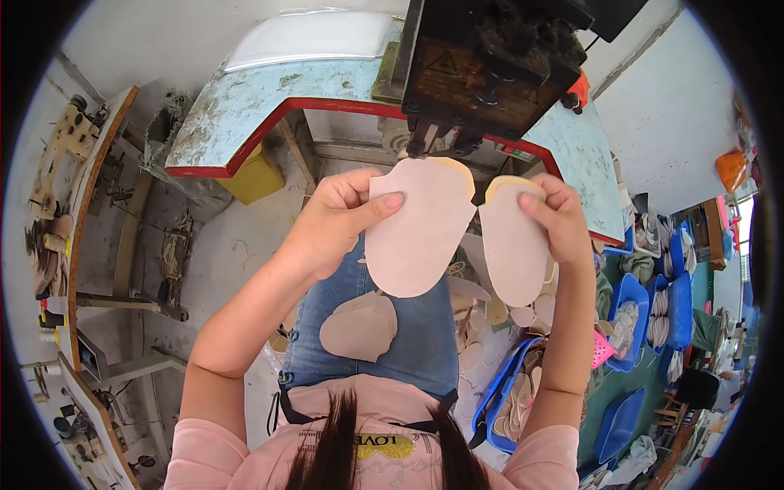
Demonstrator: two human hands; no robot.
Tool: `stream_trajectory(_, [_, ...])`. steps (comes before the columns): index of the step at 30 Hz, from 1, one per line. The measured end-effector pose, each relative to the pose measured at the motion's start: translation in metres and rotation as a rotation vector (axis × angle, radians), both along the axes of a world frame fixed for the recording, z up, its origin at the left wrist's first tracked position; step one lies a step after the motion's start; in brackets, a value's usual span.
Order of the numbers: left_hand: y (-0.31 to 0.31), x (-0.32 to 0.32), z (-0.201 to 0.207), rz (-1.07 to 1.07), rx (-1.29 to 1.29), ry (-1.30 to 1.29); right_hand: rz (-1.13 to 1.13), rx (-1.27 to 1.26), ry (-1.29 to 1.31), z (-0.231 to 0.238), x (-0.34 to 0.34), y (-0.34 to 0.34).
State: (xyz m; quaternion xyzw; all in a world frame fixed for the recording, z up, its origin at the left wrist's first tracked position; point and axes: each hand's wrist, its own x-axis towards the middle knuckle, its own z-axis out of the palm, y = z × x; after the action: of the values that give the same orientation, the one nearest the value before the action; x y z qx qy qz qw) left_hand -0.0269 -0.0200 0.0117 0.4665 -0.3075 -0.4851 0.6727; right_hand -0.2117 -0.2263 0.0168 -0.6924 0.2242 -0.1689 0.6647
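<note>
The left hand (331, 224) pinches a pink insole piece (416, 229); the right hand (559, 216) pinches a second piece (513, 249). Their inner edges nearly touch just below the dark machine head (490, 65) at the blue bench (245, 102) edge, with open room above the lap.

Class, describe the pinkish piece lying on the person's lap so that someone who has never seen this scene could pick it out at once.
Start at the dark machine head on the pale blue table, then drop past the two raised hands to the blue jeans below. The loose rounded pinkish-beige piece lies there on the left thigh. Unlike the two similar flat pieces held up, left hand and right hand, no hand touches it.
</note>
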Motion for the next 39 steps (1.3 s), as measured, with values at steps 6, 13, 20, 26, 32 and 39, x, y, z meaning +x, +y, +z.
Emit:
stream_trajectory(6, [0.013,-0.003,-0.011,0.178,0.024,0.051,0.018,-0.259,0.007,0.041,0.037,0.002])
stream_trajectory(13, [0.014,-0.021,-0.022,0.061,-0.026,0.149,0.076,-0.296,-0.159,0.049,0.069,-0.012])
stream_trajectory(20, [0.018,-0.02,-0.025,0.137,-0.016,0.204,0.103,-0.406,-0.177,0.05,0.086,-0.014])
stream_trajectory(26, [0.024,0.03,-0.024,0.345,-0.032,-0.222,0.076,-0.476,-0.146,0.035,0.078,-0.004])
stream_trajectory(32, [0.022,0.019,-0.041,0.308,0.174,-0.263,0.024,-0.225,-0.121,0.034,0.064,0.014])
stream_trajectory(39, [0.075,-0.037,-0.158,-0.092,0.218,-1.401,-0.093,-0.394,-0.178,0.013,0.053,0.048])
